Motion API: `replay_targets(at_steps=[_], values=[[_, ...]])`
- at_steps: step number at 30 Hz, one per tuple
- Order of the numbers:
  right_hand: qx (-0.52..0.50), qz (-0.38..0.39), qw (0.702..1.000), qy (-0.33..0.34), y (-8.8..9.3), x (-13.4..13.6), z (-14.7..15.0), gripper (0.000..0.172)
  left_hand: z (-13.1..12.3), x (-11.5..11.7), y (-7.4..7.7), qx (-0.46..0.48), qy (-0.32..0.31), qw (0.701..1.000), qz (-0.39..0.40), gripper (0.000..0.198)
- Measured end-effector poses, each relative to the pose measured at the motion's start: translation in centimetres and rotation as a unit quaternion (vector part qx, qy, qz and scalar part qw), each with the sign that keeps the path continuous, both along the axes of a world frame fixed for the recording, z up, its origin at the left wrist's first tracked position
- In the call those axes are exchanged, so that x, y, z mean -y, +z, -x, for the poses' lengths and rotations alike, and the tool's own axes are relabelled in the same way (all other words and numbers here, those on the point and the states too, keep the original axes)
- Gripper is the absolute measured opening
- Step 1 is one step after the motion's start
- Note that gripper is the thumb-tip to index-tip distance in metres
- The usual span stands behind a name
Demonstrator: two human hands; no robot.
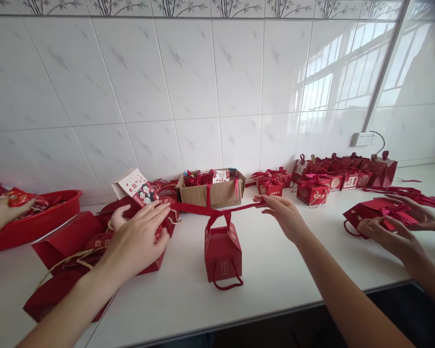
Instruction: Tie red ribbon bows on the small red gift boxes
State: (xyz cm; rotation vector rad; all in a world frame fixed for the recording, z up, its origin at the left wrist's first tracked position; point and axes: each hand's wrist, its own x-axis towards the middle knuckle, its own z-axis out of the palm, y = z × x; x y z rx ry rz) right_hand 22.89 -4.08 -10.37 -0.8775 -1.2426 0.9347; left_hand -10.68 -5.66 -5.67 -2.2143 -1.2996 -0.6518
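Note:
A small red gift box (223, 253) with a cord handle stands upright on the white counter in front of me. A red ribbon (199, 210) crosses at its top and stretches out to both sides. My left hand (141, 239) pinches the ribbon's left end near its fingertips, above a pile of red boxes. On the other side, my right hand (281, 215) grips the right end between thumb and fingers. The ribbon looks taut, with its crossing just above the box's peak.
Another person's hands (395, 237) hold a bowed red box at right. At far left a hand (9, 210) reaches into a red basin (43, 217). A cardboard box (210, 193) stands by the tiled wall, and finished red boxes (333, 176) line the back right.

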Motion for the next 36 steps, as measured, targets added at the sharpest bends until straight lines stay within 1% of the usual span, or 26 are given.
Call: replay_targets(at_steps=[2, 4, 6, 8, 10, 12, 14, 15, 16, 17, 18, 20, 22, 24, 26, 27, 29, 31, 36], values=[[0.044, 0.043, 0.998, -0.035, -0.9, 0.6, -1.7, 0.036, 2.4, 0.2, -0.6, -0.022, 0.012, 1.0, 0.004, 0.036], [0.103, 0.09, 0.988, -0.067, -1.9, 1.1, -3.0, 0.037, 4.4, 0.3, -1.2, -0.026, 0.023, 0.999, 0.025, 0.035], [0.169, 0.128, 0.973, -0.093, -3.1, 1.2, -3.9, 0.037, 5.8, 0.4, -1.7, -0.005, 0.028, 0.999, 0.045, 0.035], [0.243, 0.156, 0.952, -0.099, -4.4, 1.2, -4.5, 0.036, 6.5, 0.6, -2.1, 0.021, 0.024, 0.998, 0.061, 0.035], [0.309, 0.158, 0.933, -0.094, -5.3, 0.9, -4.7, 0.035, 6.4, 0.8, -2.2, 0.019, 0.017, 0.997, 0.072, 0.032], [0.345, 0.125, 0.922, -0.12, -5.6, 0.7, -4.4, 0.03, 5.6, 1.0, -2.1, -0.005, 0.012, 0.997, 0.074, 0.025], [0.356, 0.073, 0.916, -0.173, -5.2, 0.5, -3.5, 0.033, 4.0, 1.1, -1.8, -0.017, 0.005, 0.998, 0.066, 0.016], [0.355, 0.049, 0.914, -0.188, -4.7, 0.5, -2.8, 0.036, 3.0, 1.1, -1.7, -0.007, 0.0, 0.998, 0.059, 0.013], [0.353, 0.03, 0.916, -0.187, -4.2, 0.5, -2.0, 0.037, 2.0, 1.0, -1.7, 0.008, -0.011, 0.998, 0.063, 0.01], [0.347, 0.016, 0.923, -0.167, -3.6, 0.5, -1.1, 0.036, 0.9, 0.7, -1.7, 0.033, -0.028, 0.996, 0.074, 0.009], [0.336, 0.011, 0.933, -0.131, -3.1, 0.6, -0.1, 0.033, -0.2, 0.4, -1.8, 0.067, -0.046, 0.992, 0.093, 0.01], [0.312, 0.023, 0.949, -0.051, -2.4, 0.6, 1.8, 0.029, -2.1, -0.5, -2.4, 0.155, -0.083, 0.973, 0.153, 0.013], [0.303, 0.049, 0.952, -0.003, -2.3, 0.4, 3.3, 0.029, -3.6, -1.5, -3.4, 0.25, -0.1, 0.936, 0.226, 0.019], [0.301, 0.072, 0.951, 0.02, -2.8, -0.2, 4.2, 0.032, -4.6, -2.4, -4.6, 0.324, -0.116, 0.89, 0.3, 0.024], [0.288, 0.092, 0.952, 0.043, -3.6, -0.7, 4.5, 0.035, -5.2, -3.0, -5.8, 0.366, -0.126, 0.849, 0.36, 0.028], [0.279, 0.101, 0.953, 0.056, -3.9, -0.9, 4.4, 0.036, -5.4, -3.2, -6.3, 0.377, -0.126, 0.835, 0.379, 0.03], [0.265, 0.122, 0.953, 0.081, -4.3, -1.1, 4.3, 0.039, -5.5, -3.2, -7.0, 0.387, -0.116, 0.825, 0.396, 0.033], [0.261, 0.145, 0.949, 0.099, -4.4, -1.0, 4.2, 0.041, -5.4, -3.1, -7.3, 0.389, -0.104, 0.825, 0.396, 0.037], [0.25, 0.163, 0.949, 0.105, -4.2, -0.3, 4.7, 0.041, -5.4, -2.8, -7.4, 0.381, -0.084, 0.828, 0.403, 0.043]])
